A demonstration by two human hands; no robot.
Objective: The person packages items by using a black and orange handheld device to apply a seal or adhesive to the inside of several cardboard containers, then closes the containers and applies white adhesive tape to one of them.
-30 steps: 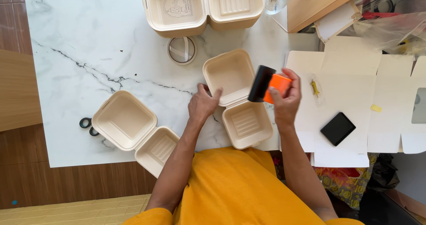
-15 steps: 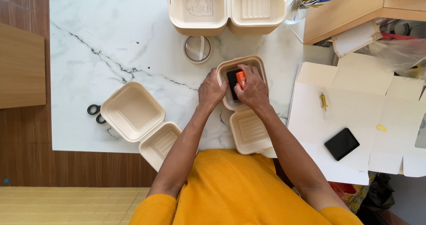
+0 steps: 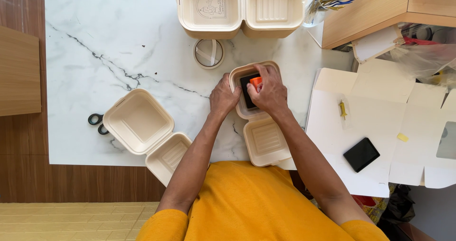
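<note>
The white marble table [image 3: 118,36] lies bare across the upper left of the frame. Elsewhere, an open beige clamshell box [image 3: 240,8] blocks the top centre, a clear tape ring [image 3: 208,53] sits below it, and another open beige clamshell box [image 3: 142,127] (black scissors [image 3: 96,123] beside it) fills the lower left.

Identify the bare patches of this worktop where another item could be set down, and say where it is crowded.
Bare marble lies left of the tape roll, above the open clamshell box. Crowded: around both hands at the middle box, and the white card sheets holding a black phone.
</note>
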